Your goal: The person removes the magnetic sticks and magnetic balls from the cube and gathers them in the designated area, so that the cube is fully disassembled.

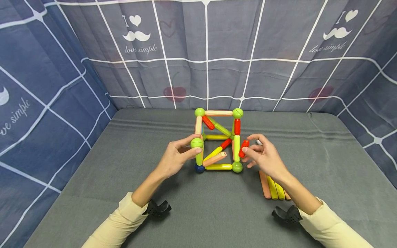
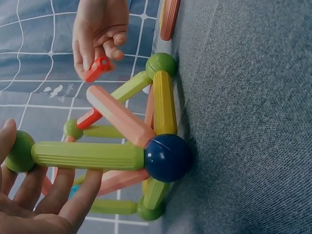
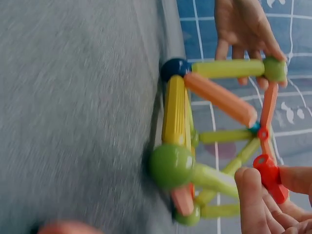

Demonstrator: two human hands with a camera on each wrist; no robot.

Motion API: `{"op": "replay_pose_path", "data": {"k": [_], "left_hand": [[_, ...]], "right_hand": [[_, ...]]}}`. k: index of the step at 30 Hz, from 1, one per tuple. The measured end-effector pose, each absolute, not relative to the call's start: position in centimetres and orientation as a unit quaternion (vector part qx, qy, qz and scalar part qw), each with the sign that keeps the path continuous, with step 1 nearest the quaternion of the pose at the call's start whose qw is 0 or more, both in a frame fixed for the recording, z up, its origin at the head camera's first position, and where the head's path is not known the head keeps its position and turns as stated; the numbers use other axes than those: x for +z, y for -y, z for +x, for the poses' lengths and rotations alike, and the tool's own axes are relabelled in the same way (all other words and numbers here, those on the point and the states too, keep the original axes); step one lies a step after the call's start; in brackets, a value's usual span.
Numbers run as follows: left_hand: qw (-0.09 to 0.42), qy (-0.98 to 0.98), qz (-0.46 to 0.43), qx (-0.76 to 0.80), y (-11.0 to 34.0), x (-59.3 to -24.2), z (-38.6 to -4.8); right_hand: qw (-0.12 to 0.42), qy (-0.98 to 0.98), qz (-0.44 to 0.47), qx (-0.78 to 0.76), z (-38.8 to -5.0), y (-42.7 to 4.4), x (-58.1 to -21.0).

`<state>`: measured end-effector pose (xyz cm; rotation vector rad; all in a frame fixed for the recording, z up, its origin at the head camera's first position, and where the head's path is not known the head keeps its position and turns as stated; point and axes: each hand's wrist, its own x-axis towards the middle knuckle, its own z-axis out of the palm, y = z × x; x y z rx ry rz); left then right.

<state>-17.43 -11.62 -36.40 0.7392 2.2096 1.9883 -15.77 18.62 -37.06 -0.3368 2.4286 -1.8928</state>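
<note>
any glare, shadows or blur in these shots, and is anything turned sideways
Head view: a soft shadow on the grey surface beside the left sleeve; left wrist view: glossy sheen on the dark blue ball, scene turned sideways; right wrist view: also sideways, with a reddish shape at the bottom edge too blurred to identify.
</note>
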Motion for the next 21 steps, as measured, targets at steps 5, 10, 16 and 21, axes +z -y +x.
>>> {"op": "replay_pose_path", "data": {"k": [5,10,16,21], "left_hand": [[0.038,-0.73,0.238,0.64,11.7,-36.4,-17.4],[0.04,-0.728,0.237,0.642,11.7,-36.4,-17.4],[0.043,-0.727,0.236,0.643,11.7,-36.4,-17.4],[0.042,-0.733,0.233,0.638,11.7,-36.5,-17.4]], "right_hand": [[0.016,-0.796,-0.109,-0.596,-15.7,-20.5,-37.2],[0.014,-0.802,-0.104,-0.589,-16.0,-22.0,-37.7],[0.045,-0.844,-0.094,-0.527,-16.8,-23.4,-38.0],[0.077,-0.867,-0.079,-0.486,-17.4,-24.3,-38.5]]}}
